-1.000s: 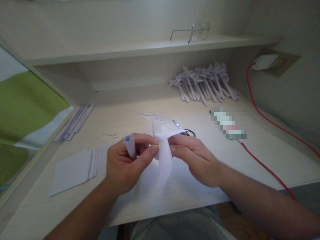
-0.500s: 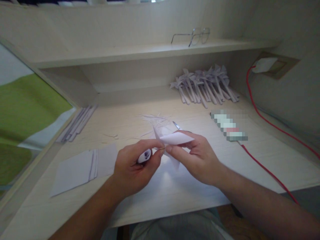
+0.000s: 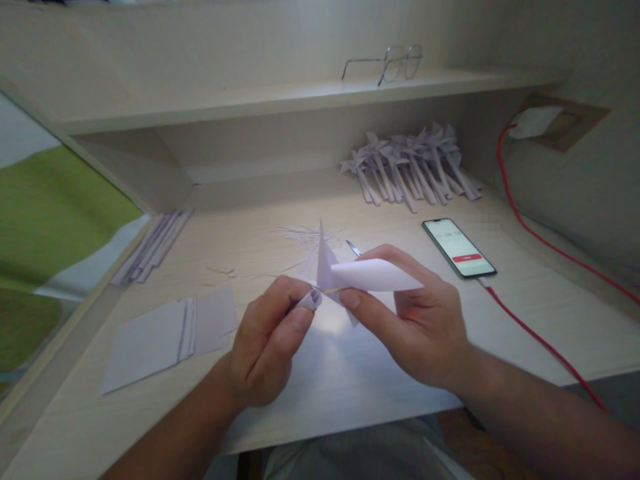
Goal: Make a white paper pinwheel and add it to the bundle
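Above the desk's front part, my right hand [image 3: 425, 320] is closed on a white paper pinwheel [image 3: 375, 275], its thumb underneath and its curved blades standing up and outward. My left hand [image 3: 267, 347] pinches a rolled paper tube [image 3: 312, 300], whose open end shows by the thumb and forefinger. From the pinwheel's centre a thin yellowish strip [image 3: 332, 291] reaches toward the tube's end; whether it touches the tube I cannot tell. Behind the right hand, the tip of a pair of scissors [image 3: 354, 248] shows; the rest is hidden.
Finished paper pinwheels [image 3: 405, 167] lie piled at the back right. Rolled paper sticks [image 3: 153, 247] and square paper sheets [image 3: 150, 343] are on the left. Thin paper strips [image 3: 305, 233] lie mid-desk. A phone [image 3: 457, 247] with a red cable [image 3: 540, 353] is right; eyeglasses [image 3: 387, 63] rest on the shelf.
The paper tube has turned in my left hand, its end now at the fingertips facing the pinwheel. My right hand with the pinwheel has shifted slightly right, away from the left.
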{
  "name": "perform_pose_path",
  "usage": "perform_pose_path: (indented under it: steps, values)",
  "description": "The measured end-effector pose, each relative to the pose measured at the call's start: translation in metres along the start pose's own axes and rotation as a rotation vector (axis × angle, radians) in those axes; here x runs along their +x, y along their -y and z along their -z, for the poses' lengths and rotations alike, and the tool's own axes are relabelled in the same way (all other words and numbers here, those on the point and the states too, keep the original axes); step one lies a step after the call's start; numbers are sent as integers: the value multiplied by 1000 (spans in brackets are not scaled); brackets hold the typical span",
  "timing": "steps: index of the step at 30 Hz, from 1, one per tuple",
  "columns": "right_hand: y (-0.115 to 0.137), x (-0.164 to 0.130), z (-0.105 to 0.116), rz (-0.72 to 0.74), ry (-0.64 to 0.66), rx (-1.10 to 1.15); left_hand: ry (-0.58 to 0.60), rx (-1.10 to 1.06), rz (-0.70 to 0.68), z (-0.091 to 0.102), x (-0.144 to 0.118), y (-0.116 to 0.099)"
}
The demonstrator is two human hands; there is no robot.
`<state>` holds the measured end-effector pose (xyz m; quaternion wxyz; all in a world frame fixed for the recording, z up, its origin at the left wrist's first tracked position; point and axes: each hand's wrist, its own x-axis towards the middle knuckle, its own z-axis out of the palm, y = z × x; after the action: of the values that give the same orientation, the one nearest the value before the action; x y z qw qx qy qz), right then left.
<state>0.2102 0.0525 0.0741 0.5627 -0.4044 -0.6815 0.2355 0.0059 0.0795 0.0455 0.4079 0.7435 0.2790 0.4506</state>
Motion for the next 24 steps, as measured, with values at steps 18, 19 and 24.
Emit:
perform_pose_path:
  steps: [18,19,24]
  values:
    - [-1,-4,-1,184,-18,-129,-216,432,-397,-3,3,12]
    - [-1,-5,-2,183,-26,-131,-211,464,-411,-3,3,12]
    - [1,-6,-5,150,-57,-160,-256,468,-418,-7,2,16]
